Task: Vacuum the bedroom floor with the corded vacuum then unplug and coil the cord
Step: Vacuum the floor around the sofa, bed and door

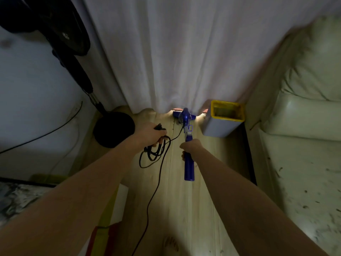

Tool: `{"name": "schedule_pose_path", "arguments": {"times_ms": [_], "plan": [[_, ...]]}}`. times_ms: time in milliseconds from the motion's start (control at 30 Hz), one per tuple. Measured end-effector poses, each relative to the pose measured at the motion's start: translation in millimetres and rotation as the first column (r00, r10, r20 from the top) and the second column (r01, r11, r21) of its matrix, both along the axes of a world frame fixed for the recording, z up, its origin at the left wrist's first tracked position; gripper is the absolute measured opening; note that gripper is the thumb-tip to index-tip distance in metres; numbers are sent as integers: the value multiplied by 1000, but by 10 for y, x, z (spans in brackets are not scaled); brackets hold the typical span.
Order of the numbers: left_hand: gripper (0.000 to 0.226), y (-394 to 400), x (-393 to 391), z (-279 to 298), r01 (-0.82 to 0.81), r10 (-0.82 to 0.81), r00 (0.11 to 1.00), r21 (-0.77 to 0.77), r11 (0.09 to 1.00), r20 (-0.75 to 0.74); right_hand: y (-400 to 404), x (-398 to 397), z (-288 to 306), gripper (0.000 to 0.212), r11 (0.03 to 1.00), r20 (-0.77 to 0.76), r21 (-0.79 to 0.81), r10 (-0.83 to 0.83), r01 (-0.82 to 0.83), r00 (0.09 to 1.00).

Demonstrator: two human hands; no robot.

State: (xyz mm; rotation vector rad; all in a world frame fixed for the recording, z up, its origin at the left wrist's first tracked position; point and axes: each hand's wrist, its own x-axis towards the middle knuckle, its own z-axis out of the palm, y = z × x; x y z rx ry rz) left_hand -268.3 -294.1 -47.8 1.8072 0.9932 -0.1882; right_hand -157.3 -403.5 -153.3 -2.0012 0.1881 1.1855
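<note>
I see the left hand point(150, 134) curled round a bundle of loops of the black cord point(155, 154), which hang below the fist at about 9 o'clock from the vacuum handle. One strand runs from the loops up to the vacuum point(186, 119); another trails down toward 6 o'clock over the wooden floor point(203, 200). My right hand point(191, 147) grips the blue handle, fingers wrapped round it. The vacuum head sits at 12 o'clock, just under the hem of the white curtain point(175, 52). A yellow-rimmed bin point(222, 126) stands just beside it at 2 o'clock. A black fan base point(113, 129) sits at 9 o'clock, and the bed point(304, 145) lies along 3 o'clock.
</note>
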Motion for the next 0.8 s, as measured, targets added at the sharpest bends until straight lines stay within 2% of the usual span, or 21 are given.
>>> {"name": "schedule_pose_path", "arguments": {"times_ms": [133, 267, 433, 633, 800], "plan": [[28, -63, -61, 2, 21, -21, 1000, -8, 1000, -13, -304, -85, -67, 25, 998, 36, -61, 36, -34, 999], [26, -133, -180, 85, 43, -43, 999, -9, 999, -26, -498, -224, -11, 21, 988, 55, -126, 97, -90, 994], [22, -214, -287, 303, 55, -55, 998, -1, 998, -3, -682, -467, 156, 24, 987, 66, -128, 102, -93, 993], [26, -403, -727, 495, 64, -64, 997, -16, 998, 32, -1034, -1029, 460, 33, 983, 35, -143, 119, -113, 992], [25, -591, -1228, 699, 121, -120, 989, 1, 993, 91, -1359, -1621, 676, 31, 968, 36, -201, 160, -150, 986]]}}
